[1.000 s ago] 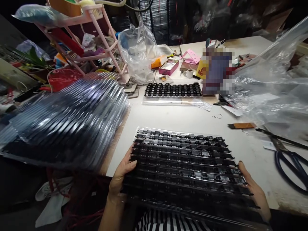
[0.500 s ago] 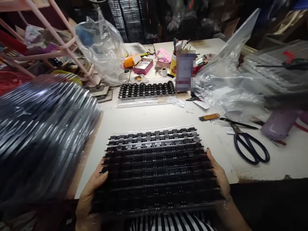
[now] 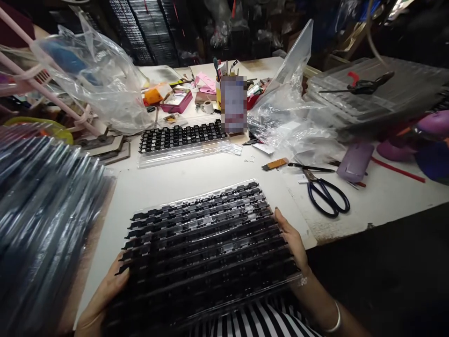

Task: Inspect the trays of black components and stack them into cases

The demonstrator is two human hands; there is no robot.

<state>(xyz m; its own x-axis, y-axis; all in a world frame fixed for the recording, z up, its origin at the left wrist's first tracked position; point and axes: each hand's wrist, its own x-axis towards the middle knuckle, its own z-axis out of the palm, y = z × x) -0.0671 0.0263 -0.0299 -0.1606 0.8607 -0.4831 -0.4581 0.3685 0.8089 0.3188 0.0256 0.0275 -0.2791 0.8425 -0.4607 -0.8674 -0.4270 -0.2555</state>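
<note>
A clear plastic tray (image 3: 206,243) filled with rows of black plastic strips is held in front of my body, over the table's near edge. My left hand (image 3: 108,285) grips its left side, the thumb lying at the edge. On the opposite side my right hand (image 3: 291,236) is closed round the right edge, most of its fingers hidden beneath. Farther back on the white table lies a second clear tray (image 3: 182,152) with similar black strips (image 3: 182,135) in it.
Stacked clear trays (image 3: 45,224) of dark parts fill the left side. Scissors (image 3: 328,196), a cutter (image 3: 275,164) and a purple object (image 3: 356,161) lie right. Plastic bags (image 3: 101,79), a mug of tools (image 3: 218,91) and a pink box (image 3: 177,100) stand at the back.
The view has swung to the right, so the table things sit farther left. The held tray has turned slightly, its right side now higher in view. Both hands keep their grip.
</note>
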